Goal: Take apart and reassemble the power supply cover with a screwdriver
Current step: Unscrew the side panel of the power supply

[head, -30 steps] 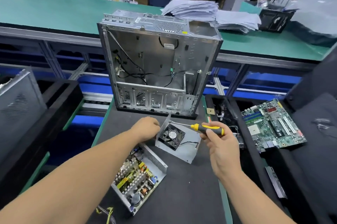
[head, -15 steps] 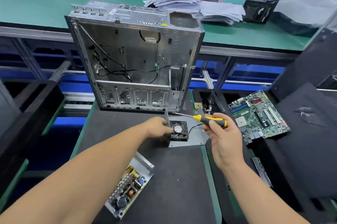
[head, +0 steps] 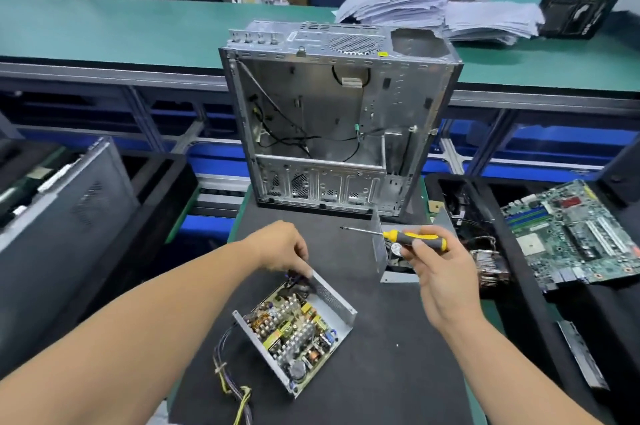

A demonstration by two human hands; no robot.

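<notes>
So the opened power supply base (head: 294, 331), a grey sheet-metal tray with its circuit board full of coils and capacitors showing, lies flat on the black work mat (head: 381, 372), cover off, with a bundle of purple and yellow wires (head: 228, 379) trailing off its near-left corner. The left hand (head: 280, 248) is down at the far end of that tray, fingers curled and touching the dark wiring there; can't really tell if it's actually gripping anything or just resting on it.

The right hand (head: 440, 272) has its fingers and thumb pinched around a yellow-and-black-handled screwdriver (head: 405, 237), held roughly level above the mat with the tip pointing left, not touching anything.

Right behind that hand sits the grey bent metal power supply cover with its black fan (head: 384, 255), standing on the mat just right of the tray and apart from it.

Further back, an empty silver desktop computer chassis (head: 339, 119) stands upright, open side facing the camera. A green motherboard (head: 571, 234) lies off to the right in a black tray (head: 519, 286), and stacks of white paper (head: 433, 12) sit on the green bench (head: 121, 29) behind
</notes>
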